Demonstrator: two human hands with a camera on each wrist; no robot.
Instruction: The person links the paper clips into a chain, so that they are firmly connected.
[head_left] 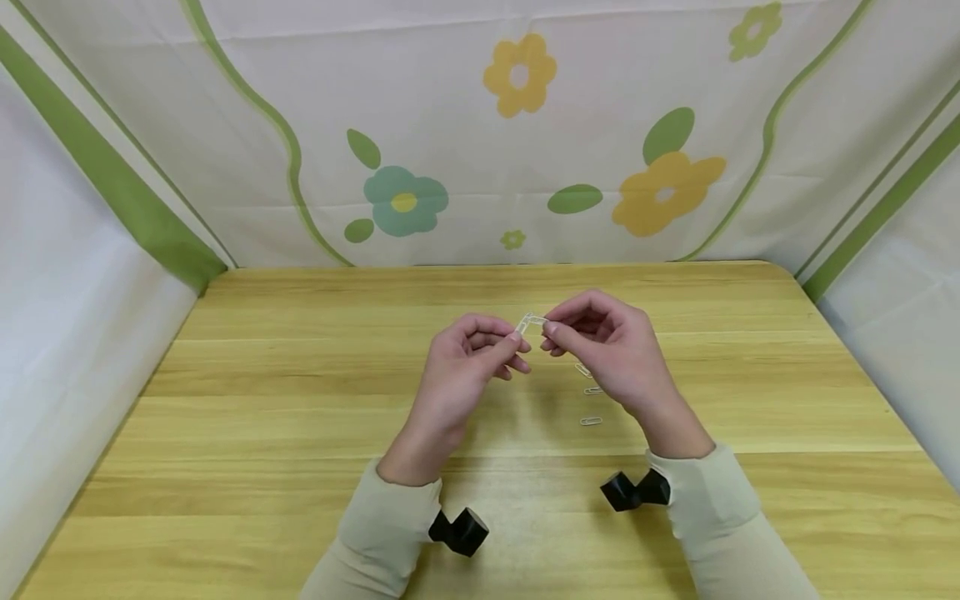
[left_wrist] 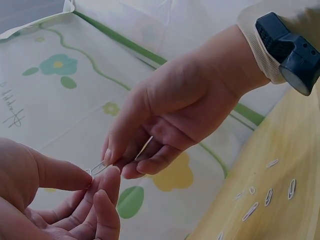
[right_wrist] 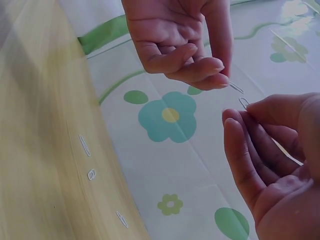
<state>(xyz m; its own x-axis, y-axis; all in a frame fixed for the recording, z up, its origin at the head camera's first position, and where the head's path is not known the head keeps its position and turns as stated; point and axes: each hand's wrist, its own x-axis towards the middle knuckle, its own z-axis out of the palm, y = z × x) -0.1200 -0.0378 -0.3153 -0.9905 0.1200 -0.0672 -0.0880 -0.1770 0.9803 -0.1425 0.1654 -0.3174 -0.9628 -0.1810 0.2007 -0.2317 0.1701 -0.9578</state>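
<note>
Above the table, my left hand [head_left: 463, 371] pinches a white paper clip [head_left: 523, 324] between thumb and fingers. Facing it, my right hand [head_left: 618, 354] pinches a second paper clip [head_left: 537, 320] the same way. In the head view the free ends of the two clips meet at an angle. The right wrist view shows the left hand's clip [right_wrist: 236, 88] close to the tip of the right hand's clip [right_wrist: 243, 103], with a narrow gap. I cannot tell whether they are linked. The fingertips cover part of each clip.
More paper clips lie on the wooden table [head_left: 262, 467], among them one clip [head_left: 591, 421] below the right hand; the left wrist view shows several. A flowered curtain [head_left: 465, 100] stands behind the table's far edge. Black wrist cameras [head_left: 467, 532] sit at both cuffs.
</note>
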